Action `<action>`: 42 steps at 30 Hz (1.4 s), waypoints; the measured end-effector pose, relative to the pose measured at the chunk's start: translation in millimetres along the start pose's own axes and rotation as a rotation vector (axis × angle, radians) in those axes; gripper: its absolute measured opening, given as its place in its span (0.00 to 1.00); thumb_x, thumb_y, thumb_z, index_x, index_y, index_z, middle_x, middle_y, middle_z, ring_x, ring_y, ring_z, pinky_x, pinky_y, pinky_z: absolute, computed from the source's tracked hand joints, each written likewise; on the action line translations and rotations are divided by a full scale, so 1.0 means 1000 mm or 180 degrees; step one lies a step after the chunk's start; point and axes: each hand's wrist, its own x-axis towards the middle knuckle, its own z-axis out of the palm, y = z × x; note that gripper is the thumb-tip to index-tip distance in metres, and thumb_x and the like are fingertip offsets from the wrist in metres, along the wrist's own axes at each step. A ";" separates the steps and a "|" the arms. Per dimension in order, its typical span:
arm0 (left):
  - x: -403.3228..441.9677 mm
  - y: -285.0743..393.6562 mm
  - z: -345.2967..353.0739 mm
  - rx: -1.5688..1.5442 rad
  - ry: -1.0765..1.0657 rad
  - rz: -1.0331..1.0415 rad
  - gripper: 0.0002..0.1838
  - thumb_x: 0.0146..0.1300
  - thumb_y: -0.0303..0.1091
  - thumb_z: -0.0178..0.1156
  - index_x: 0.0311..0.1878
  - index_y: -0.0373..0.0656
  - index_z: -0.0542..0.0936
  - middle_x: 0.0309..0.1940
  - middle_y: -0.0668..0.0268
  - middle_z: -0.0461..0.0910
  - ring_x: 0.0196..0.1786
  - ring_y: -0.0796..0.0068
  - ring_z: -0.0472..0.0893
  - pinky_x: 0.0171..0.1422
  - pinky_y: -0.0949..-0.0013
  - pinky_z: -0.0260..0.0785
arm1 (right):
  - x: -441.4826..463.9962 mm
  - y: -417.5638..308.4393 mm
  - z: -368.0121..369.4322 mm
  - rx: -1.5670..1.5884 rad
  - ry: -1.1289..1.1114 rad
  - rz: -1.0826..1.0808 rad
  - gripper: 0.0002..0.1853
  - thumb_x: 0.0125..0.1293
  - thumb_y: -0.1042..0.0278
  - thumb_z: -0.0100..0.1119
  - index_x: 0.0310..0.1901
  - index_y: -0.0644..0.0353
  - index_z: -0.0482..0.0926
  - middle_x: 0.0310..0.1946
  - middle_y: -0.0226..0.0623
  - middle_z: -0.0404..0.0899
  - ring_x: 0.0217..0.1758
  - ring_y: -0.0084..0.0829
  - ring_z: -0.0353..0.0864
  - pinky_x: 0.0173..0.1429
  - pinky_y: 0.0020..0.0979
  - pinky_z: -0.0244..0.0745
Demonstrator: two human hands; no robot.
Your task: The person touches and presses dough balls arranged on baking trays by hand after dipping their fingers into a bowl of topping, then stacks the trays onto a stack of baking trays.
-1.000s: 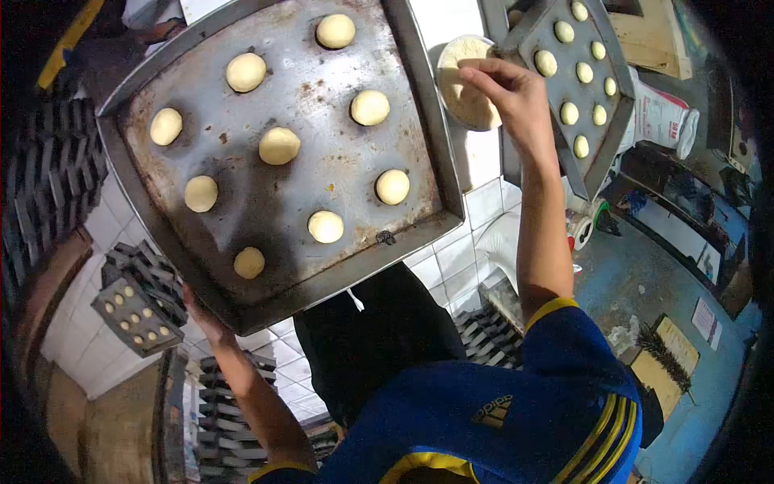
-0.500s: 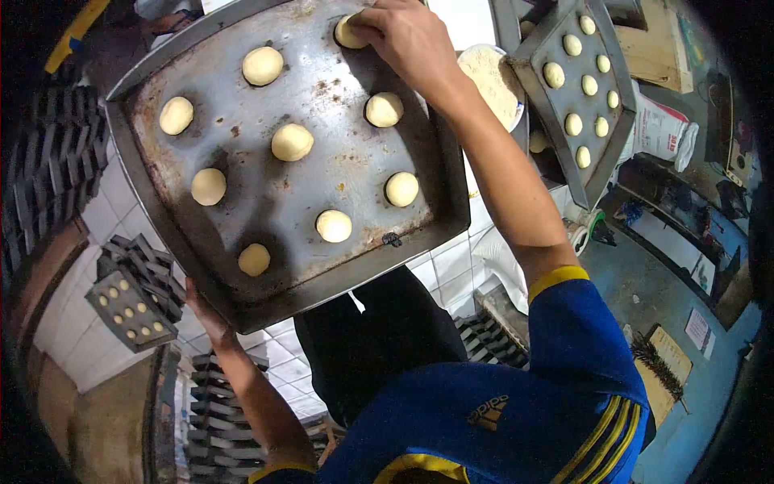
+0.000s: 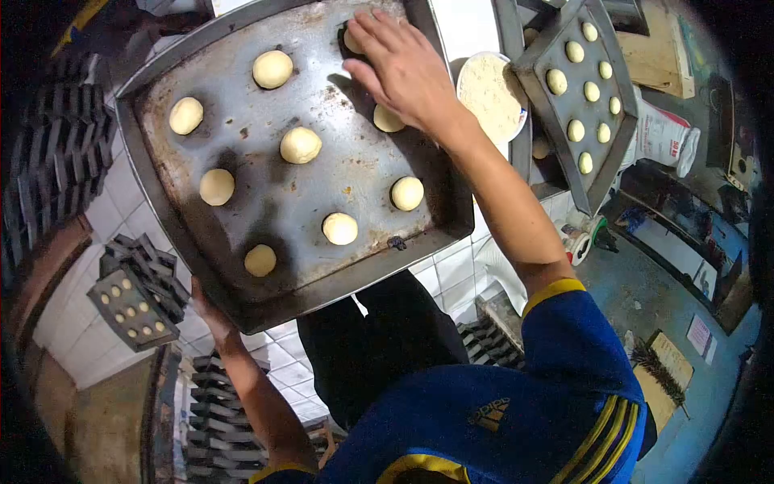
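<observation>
A worn metal baking tray [image 3: 266,194] with a raised rim fills the upper middle, carrying several round pale dough balls [image 3: 301,145] set apart in rows. At its lower left edge my left hand [image 3: 213,316] grips the tray, its fingers partly hidden behind the rim. Over the tray's upper right part, my right hand [image 3: 403,74] is spread flat, fingers apart. Under its fingertips a dough ball [image 3: 352,40] is partly covered, and another dough ball [image 3: 389,120] shows beside the wrist.
To the right stand a bowl of pale crumbly powder [image 3: 490,95] and a second tray [image 3: 592,73] of dough balls. Lower left, another loaded tray [image 3: 133,310] rests on stacked dark trays [image 3: 222,411]. A white printed sack [image 3: 665,137] lies at far right.
My right hand has gone from fingers bunched on the upper right dough ball to spread flat over it. The tray has shifted slightly right in view, with my left hand still at its edge.
</observation>
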 end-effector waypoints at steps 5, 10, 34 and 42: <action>-0.005 0.009 0.022 -0.0107 0.0121 -0.0131 0.34 0.81 0.58 0.52 0.75 0.38 0.72 0.68 0.57 0.79 0.68 0.55 0.78 0.75 0.53 0.69 | -0.011 0.001 -0.005 0.0354 0.0109 0.0204 0.33 0.82 0.45 0.55 0.76 0.64 0.72 0.78 0.49 0.72 0.80 0.51 0.70 0.85 0.47 0.60; -0.002 0.005 0.010 0.0038 -0.0307 -0.0017 0.36 0.81 0.60 0.51 0.77 0.38 0.71 0.71 0.56 0.78 0.69 0.54 0.77 0.77 0.52 0.67 | -0.059 0.031 -0.088 0.0583 0.0509 0.1495 0.17 0.72 0.60 0.70 0.57 0.57 0.87 0.51 0.44 0.88 0.55 0.50 0.85 0.62 0.46 0.79; -0.009 0.014 0.031 0.0117 -0.0179 -0.0168 0.39 0.81 0.64 0.51 0.78 0.38 0.70 0.70 0.58 0.77 0.70 0.59 0.78 0.77 0.56 0.67 | -0.004 -0.028 -0.054 0.2757 -0.0648 0.1781 0.16 0.70 0.58 0.76 0.49 0.63 0.93 0.42 0.40 0.94 0.45 0.28 0.90 0.56 0.31 0.81; -0.008 0.008 0.027 -0.0044 0.0045 -0.0360 0.40 0.80 0.63 0.53 0.79 0.40 0.69 0.71 0.59 0.77 0.71 0.59 0.76 0.79 0.56 0.65 | 0.081 -0.067 -0.001 0.1039 -0.0121 -0.0235 0.06 0.65 0.71 0.63 0.39 0.61 0.87 0.37 0.44 0.85 0.47 0.49 0.83 0.52 0.48 0.80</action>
